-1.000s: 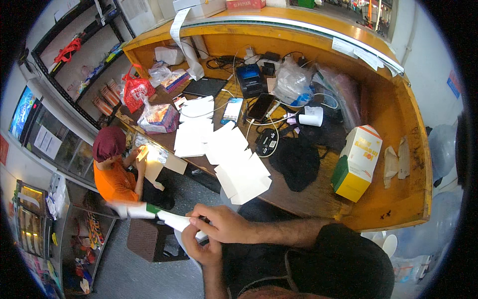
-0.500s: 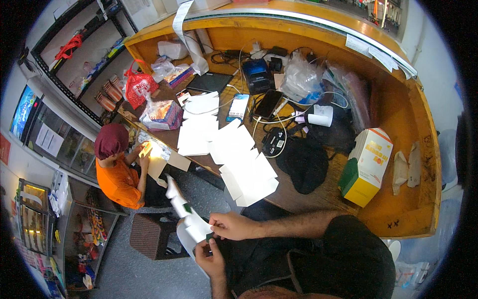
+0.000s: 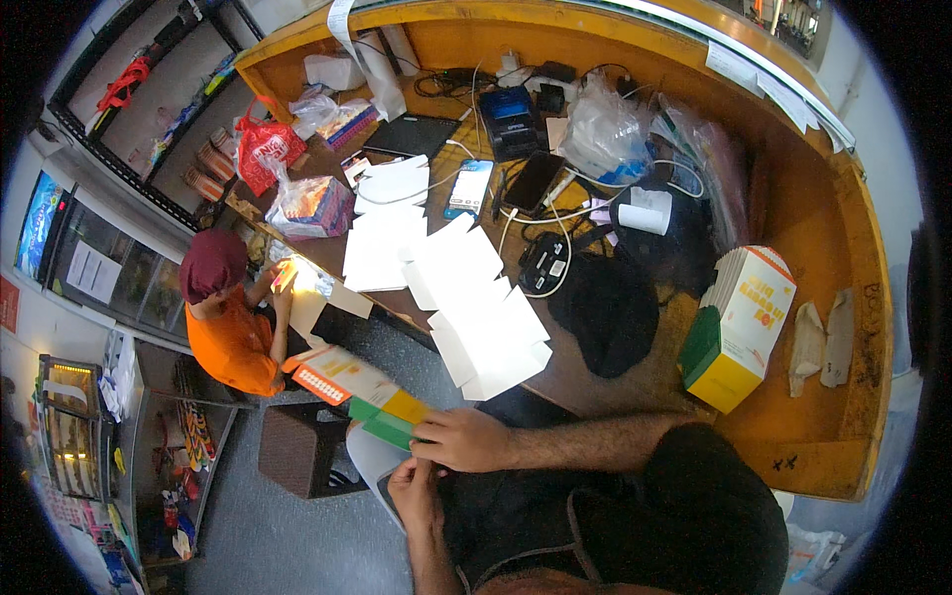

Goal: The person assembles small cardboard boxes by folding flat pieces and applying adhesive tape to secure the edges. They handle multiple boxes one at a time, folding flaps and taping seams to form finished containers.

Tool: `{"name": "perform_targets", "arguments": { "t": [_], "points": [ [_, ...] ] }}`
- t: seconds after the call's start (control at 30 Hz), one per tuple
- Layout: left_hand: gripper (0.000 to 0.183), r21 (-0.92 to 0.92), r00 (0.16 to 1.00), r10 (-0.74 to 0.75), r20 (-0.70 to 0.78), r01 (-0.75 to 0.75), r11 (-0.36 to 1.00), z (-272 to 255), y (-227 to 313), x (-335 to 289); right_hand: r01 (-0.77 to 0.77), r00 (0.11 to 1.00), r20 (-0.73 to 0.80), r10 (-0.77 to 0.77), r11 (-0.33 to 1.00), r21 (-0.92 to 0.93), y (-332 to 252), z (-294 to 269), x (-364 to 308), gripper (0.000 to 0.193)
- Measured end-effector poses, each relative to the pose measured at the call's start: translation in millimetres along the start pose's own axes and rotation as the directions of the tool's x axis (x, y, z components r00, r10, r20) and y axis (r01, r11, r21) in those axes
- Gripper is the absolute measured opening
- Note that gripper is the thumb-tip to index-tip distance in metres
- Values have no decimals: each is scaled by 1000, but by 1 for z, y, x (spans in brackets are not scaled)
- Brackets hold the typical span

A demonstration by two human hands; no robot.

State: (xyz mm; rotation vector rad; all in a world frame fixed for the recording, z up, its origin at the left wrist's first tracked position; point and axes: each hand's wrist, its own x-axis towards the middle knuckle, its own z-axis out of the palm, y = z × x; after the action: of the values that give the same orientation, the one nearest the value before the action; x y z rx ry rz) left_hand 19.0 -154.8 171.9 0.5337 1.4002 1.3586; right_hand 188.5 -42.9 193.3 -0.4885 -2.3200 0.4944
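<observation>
Flat folded carton (image 3: 362,389) — white, orange, yellow, green — fingers (image 3: 428,448) of both hands pinching its end

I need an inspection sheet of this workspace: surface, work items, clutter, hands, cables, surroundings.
Surface: wooden counter, crowded.
Work items: flat carton, white, orange, yellow and green, held over the lap.
Clutter: white carton blanks, stack of cartons, black cloth, red bag.
Hands: right hand grips the carton; left hand below it, grip unclear.
Cables: white cables across the counter.
Surroundings: person in orange at left, shelves.
</observation>
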Motion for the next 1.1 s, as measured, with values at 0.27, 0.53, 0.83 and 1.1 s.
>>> {"name": "perform_targets", "arguments": {
  "t": [0.27,0.53,0.83,1.1],
  "points": [
    [17,-460,965,-253,-68,194,866,2,11,2,-13,983,-173,63,960,278,2,7,3,16],
    [11,-425,992,-122,-24,100,899,11,15,-3,-287,874,-48,484,593,752,0,10,9,13],
    [8,-425,995,-91,37,98,900,20,11,2,-318,837,26,546,449,835,-1,15,4,14],
    [7,-427,996,-38,85,71,902,31,8,3,-313,797,-8,604,425,850,-4,15,2,13]
  ]
}}
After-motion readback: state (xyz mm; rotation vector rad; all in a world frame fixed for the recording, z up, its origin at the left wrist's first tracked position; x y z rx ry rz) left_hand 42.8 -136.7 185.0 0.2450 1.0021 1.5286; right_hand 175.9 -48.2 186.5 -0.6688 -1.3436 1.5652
